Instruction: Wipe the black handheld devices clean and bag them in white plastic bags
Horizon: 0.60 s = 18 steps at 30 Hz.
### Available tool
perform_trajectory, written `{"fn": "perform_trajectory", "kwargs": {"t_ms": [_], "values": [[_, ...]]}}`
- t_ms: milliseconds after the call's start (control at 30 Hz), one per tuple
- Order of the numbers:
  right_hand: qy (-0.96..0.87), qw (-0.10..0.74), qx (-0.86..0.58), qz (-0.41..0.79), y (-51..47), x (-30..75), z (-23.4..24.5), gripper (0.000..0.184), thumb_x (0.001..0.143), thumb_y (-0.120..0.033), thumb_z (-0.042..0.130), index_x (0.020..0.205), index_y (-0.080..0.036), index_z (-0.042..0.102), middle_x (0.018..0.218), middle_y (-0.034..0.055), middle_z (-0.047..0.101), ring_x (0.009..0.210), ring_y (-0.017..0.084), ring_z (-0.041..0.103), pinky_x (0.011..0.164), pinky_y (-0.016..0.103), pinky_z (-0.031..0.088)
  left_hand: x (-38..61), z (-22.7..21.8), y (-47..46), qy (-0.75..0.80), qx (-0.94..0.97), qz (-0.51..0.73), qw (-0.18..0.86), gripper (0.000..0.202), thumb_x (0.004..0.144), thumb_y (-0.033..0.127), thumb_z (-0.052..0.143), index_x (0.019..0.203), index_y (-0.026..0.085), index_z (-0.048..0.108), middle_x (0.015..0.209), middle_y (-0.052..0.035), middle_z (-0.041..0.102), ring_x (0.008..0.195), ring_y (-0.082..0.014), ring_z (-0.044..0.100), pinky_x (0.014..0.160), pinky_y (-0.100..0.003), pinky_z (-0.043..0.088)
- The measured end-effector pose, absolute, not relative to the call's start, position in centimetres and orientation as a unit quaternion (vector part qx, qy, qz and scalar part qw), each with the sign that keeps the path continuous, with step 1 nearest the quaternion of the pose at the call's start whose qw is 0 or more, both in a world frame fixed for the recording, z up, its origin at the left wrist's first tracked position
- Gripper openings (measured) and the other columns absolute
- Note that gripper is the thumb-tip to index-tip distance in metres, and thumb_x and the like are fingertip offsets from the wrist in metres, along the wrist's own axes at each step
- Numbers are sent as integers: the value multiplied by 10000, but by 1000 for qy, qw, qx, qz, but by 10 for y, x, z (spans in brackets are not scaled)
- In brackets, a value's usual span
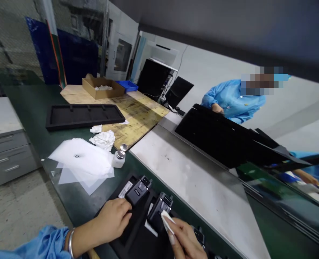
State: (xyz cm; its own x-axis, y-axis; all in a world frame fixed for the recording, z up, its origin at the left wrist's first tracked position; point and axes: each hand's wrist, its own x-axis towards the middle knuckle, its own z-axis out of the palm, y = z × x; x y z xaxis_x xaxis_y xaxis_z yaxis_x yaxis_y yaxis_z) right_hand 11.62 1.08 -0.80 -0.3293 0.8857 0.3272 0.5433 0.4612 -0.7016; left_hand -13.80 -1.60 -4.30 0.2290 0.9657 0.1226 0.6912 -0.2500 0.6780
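My right hand (188, 237) pinches a folded white wipe (167, 220) between thumb and fingers. The wipe touches the near side of a small black device (161, 207) with a clip-like end. My left hand (112, 220) lies over the left part of a black foam tray (138, 235), fingers loosely bent and thumb apart. Its fingertips are close to another black device (138, 190); I cannot tell whether they touch it. Nothing shows between its fingers. White labels lie beside both devices. A third device (199, 234) is partly hidden behind my right hand.
Beyond the tray stand a pump bottle (119, 158) with its lid up, white sheets (81, 162) and crumpled wipes (103, 139). Farther off are another black tray (85, 116), a cardboard box (102, 88) and a blue bin (128, 85). A person in blue (229, 99) is across the white-topped bench (192, 180).
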Motion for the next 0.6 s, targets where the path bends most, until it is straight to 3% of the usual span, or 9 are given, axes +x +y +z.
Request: {"fn": "perform_trajectory", "kwargs": {"t_ms": [133, 300, 433, 600], "values": [[-864, 344, -347, 125, 67, 44, 4, 452, 923, -166, 464, 1319, -345, 590, 1099, 73, 638, 981, 230, 594, 832, 375, 499, -139, -52, -13, 538, 778, 208, 249, 162, 886, 311, 551, 952, 193, 641, 904, -79, 695, 825, -250, 664, 755, -365, 523], [-912, 261, -315, 1, 126, -54, 3, 496, 891, -59, 366, 1282, -243, 610, 1080, 103, 615, 961, 245, 521, 915, 481, 415, -133, -86, -2, 519, 786, 214, 261, 204, 823, 414, 622, 903, 232, 670, 848, -93, 713, 751, -269, 688, 644, -368, 528], [-919, 166, -357, -38, 149, -89, 4, 514, 839, -33, 405, 1258, -254, 605, 1147, 107, 611, 1039, 286, 482, 1043, 668, 198, -129, -116, 14, 507, 790, 207, 276, 235, 786, 519, 637, 785, 285, 669, 747, -97, 708, 626, -283, 681, 466, -370, 447], [-922, 120, -364, -50, 145, -94, 13, 482, 829, -108, 490, 1276, -275, 558, 1198, 96, 600, 1076, 292, 454, 1047, 730, 109, -128, -117, 18, 497, 793, 190, 297, 162, 764, 430, 644, 792, 271, 657, 785, -110, 718, 688, -328, 701, 525, -390, 496]]}}
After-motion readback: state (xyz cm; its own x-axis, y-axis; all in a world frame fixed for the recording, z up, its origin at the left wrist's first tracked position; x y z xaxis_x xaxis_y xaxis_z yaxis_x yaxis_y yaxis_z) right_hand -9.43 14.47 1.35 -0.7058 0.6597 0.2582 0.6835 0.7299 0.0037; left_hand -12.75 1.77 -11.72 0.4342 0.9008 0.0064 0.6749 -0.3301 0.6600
